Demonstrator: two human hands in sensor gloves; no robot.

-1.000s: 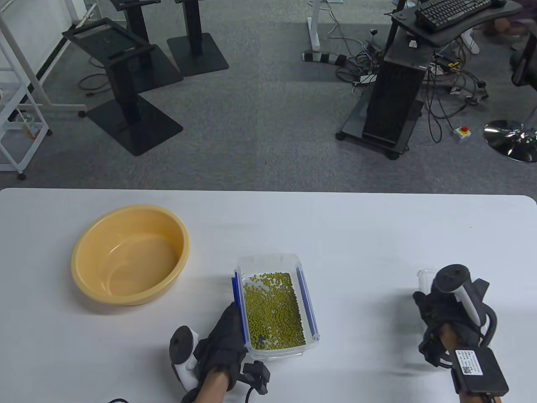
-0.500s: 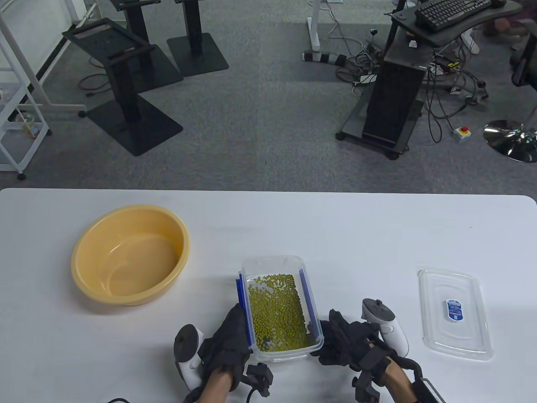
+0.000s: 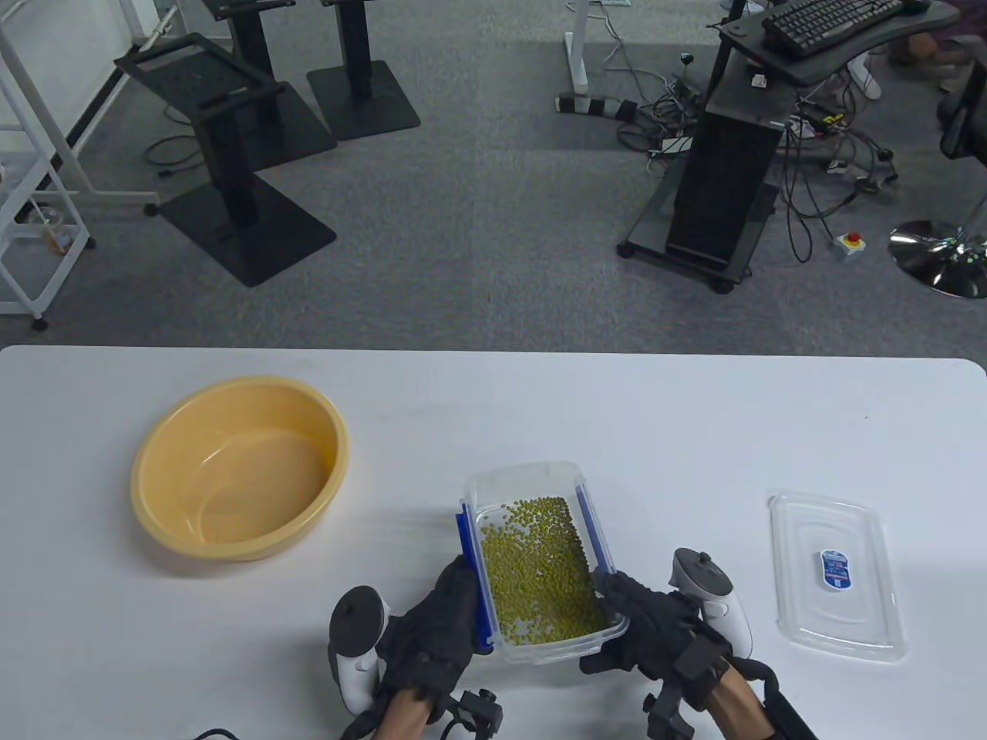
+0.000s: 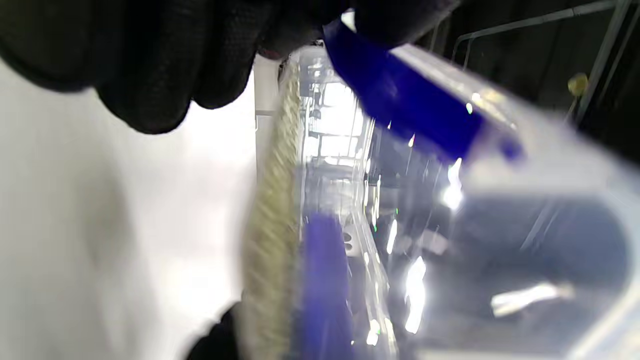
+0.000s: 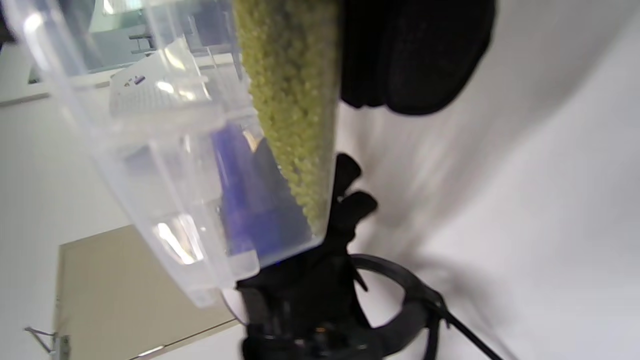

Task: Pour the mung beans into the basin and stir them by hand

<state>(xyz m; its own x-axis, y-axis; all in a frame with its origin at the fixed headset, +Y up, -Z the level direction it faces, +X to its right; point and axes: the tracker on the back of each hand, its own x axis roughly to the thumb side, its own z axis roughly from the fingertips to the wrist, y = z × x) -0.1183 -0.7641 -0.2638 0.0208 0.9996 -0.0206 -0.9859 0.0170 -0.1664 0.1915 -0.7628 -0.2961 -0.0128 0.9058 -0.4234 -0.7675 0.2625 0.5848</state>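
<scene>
A clear plastic box (image 3: 493, 482) with blue side clips holds a layer of green mung beans (image 3: 540, 570). It is raised off the white table near the front edge. My left hand (image 3: 443, 617) grips its left side at the blue clip, and my right hand (image 3: 636, 613) grips its right near corner. The left wrist view shows the box wall (image 4: 450, 225) and blue clip close up. In the right wrist view the beans (image 5: 292, 100) lie against the box bottom. The yellow basin (image 3: 158, 478) stands empty at the left of the table.
The box's clear lid (image 3: 837, 574) lies flat on the table at the right. The white table's far edge (image 3: 493, 351) runs across the middle of the table view. Beyond it are stands and a computer cart on the floor.
My right hand left the lid on the table at the right and came over to take the box's right side. Both hands then lifted the box and shifted it a little right.
</scene>
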